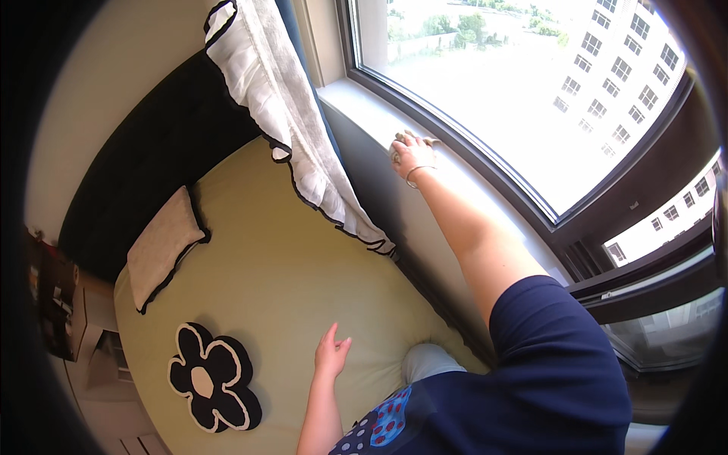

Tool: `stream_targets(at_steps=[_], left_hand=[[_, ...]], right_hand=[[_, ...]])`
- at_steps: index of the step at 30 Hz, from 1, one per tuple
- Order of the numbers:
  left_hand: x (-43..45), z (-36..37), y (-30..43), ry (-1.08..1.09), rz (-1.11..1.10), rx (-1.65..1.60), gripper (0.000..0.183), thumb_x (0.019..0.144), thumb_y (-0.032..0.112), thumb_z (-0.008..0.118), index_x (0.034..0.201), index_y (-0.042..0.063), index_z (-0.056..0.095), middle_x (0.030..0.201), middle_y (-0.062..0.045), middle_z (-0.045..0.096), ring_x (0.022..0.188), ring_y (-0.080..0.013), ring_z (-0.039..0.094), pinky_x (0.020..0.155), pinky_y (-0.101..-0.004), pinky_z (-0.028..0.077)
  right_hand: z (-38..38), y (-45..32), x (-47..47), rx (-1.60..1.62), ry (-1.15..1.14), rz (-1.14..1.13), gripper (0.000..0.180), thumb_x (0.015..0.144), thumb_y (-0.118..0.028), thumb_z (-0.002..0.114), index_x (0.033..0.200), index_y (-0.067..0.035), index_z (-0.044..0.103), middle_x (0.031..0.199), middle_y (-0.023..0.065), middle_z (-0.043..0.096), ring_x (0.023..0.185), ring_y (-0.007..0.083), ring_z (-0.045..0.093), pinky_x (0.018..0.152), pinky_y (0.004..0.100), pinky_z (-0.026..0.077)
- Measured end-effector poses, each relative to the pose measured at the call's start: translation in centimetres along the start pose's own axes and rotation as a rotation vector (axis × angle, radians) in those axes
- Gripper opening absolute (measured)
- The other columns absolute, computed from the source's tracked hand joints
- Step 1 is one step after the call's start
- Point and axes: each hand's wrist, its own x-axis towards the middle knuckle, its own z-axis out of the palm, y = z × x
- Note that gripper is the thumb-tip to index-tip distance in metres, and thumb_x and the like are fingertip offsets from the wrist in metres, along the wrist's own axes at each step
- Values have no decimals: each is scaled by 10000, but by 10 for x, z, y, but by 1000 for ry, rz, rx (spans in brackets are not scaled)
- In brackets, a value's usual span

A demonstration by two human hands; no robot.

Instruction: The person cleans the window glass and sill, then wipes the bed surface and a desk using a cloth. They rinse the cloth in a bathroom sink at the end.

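Note:
My right hand point(413, 157), with a bracelet at its wrist, presses a bunched light-brown cloth point(405, 136) onto the white windowsill point(364, 108). That arm is stretched out along the sill, close below the dark window frame. My left hand point(331, 352) hovers over the bed's yellow-green sheet point(273, 273), fingers apart and holding nothing. One knee in light trousers point(432, 361) rests on the bed near the wall. Part of the cloth is hidden under my right hand.
A white ruffled curtain point(307, 142) with black edging hangs left of the sill. On the bed lie a black flower-shaped cushion point(230, 364) and a pale pillow point(162, 247) by the dark headboard point(153, 142). A dark-framed window section point(665, 318) stands at the right.

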Motion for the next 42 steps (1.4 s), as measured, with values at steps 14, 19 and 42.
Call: stream_targets(at_steps=[14,19,42], left_hand=[[-106,22,-121,132,-200,-226,546,843,207,676,1308,3,476,1218,-196,593,959,-253,665,838,-350,512],[-145,11,-156,141,-210,-252,523,840,197,680,1290,4,495,1211,-190,599,958,-251,664,840,-350,511],[-174,-79,-134,-290,288,179,511,838,311,657,1252,33,548,1165,-169,620,1025,-260,635,871,-375,494]], right_hand=[[-13,56,-53,85,39,9,530,761,-376,693,1226,-159,560,1268,102,529,1158,304,517,981,395,423],[-53,71,-162,-106,55,380,466,783,-457,649,1171,-206,589,1279,71,531,1186,247,504,1005,383,398],[-82,-7,-531,308,111,775,329,710,-111,668,1038,-112,643,997,142,655,950,325,617,828,397,499]])
